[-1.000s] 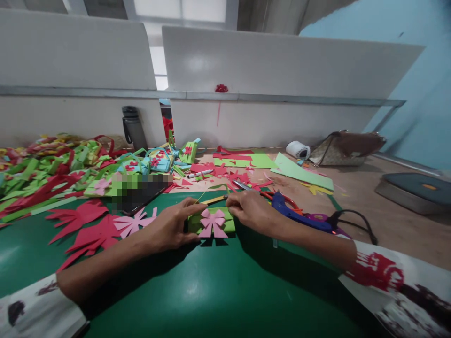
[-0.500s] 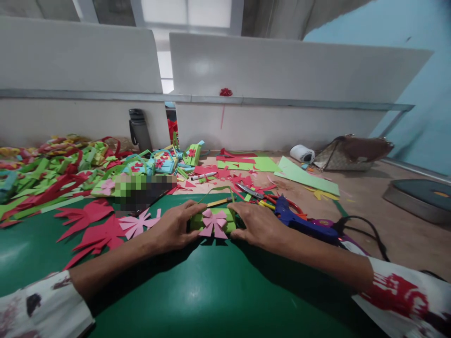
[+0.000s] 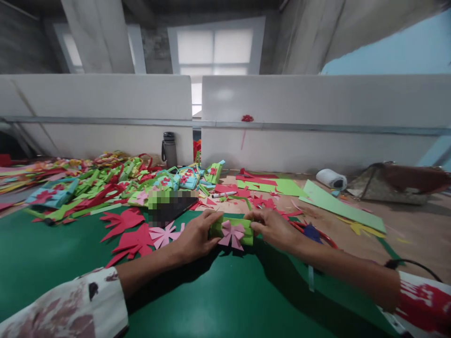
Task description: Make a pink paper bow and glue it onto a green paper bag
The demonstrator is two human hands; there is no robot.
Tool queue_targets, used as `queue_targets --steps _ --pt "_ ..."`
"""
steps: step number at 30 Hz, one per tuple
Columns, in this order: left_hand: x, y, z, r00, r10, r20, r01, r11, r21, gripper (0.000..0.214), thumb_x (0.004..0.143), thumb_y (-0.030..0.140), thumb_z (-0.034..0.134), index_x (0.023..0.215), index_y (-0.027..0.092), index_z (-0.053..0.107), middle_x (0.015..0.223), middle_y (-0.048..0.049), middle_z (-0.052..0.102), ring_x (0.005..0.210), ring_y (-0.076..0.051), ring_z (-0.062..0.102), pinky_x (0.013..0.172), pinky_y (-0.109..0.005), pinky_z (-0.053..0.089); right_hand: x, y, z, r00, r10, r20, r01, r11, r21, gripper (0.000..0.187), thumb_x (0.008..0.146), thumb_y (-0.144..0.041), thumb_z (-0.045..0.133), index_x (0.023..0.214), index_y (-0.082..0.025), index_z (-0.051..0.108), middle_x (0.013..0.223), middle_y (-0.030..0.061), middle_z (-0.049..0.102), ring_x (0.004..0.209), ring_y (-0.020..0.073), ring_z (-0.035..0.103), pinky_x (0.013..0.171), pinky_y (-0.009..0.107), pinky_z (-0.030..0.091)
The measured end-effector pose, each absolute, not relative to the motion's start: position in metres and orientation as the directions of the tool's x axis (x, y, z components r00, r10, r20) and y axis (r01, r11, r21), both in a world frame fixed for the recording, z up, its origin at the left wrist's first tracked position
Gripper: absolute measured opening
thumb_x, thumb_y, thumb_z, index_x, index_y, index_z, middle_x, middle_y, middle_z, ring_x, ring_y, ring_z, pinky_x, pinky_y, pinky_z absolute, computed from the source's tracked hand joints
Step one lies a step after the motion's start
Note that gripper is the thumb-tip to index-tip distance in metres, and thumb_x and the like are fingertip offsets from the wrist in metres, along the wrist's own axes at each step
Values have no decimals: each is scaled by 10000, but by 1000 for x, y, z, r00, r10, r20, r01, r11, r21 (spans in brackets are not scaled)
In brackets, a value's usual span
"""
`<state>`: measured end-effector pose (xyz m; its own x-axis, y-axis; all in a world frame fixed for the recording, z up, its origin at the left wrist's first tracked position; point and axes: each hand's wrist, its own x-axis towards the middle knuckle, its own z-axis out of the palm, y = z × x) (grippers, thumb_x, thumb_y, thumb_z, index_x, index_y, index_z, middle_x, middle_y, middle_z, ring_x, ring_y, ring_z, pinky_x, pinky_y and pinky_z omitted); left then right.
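Observation:
A small light-green paper box (image 3: pixel 218 229) with a pink paper flower (image 3: pixel 231 234) on its front rests on the green mat (image 3: pixel 218 295). My left hand (image 3: pixel 197 237) grips its left end with fingers wrapped round it. My right hand (image 3: pixel 273 228) pinches its right end. Both sleeves are white with red blotches.
Red cut-outs (image 3: pixel 127 232) and a pink flower (image 3: pixel 164 234) lie left of the box. A heap of coloured paper strips (image 3: pixel 88 180) fills the left. A dark bottle (image 3: pixel 169 149), marker (image 3: pixel 223 194), green sheets (image 3: pixel 334 202), a white roll (image 3: pixel 330 178), a bag (image 3: pixel 394 180) and scissors (image 3: pixel 317 233) surround the area.
The camera has tilted up and shifted, showing more window and wall. Both hands stay on the green box, with the right hand now pinching its end instead of lying over it.

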<state>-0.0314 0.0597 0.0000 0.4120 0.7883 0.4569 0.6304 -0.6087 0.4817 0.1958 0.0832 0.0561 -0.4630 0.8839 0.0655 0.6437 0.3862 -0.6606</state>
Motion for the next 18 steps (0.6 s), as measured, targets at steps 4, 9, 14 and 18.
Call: queue_targets --steps 4,9,14,18 --pt "-33 66 -3 334 808 486 679 -564 470 640 785 134 601 1390 195 403 1342 -122 512 1199 -247 523 1014 -392 443 189 93 65 -437 898 38 640 341 -688 241 704 -54 447 762 -152 660 658 -13 642 619 129 594 554 229 444" --pt "-36 72 0 248 830 500 755 -489 437 782 806 126 578 1482 208 194 1415 -129 435 1241 -230 489 1035 -380 427 181 116 77 -369 929 40 680 298 -670 80 871 -192 579 871 -137 637 801 4 650 695 121 612 628 266 508" --pt "-43 76 7 171 894 415 896 -316 311 711 847 215 603 1462 178 248 1399 -153 439 1268 -281 445 1025 -425 420 170 148 87 -327 944 52 711 282 -645 247 905 -331 588 1065 -145 613 1040 53 639 842 157 628 715 337 539" --pt "-55 88 10 59 955 290 985 -104 141 453 899 345 605 1301 176 485 1308 -120 508 1147 -287 531 931 -504 468 151 171 95 -356 932 71 686 312 -657 272 906 -332 585 1108 -150 601 1086 61 629 882 173 627 740 355 541"
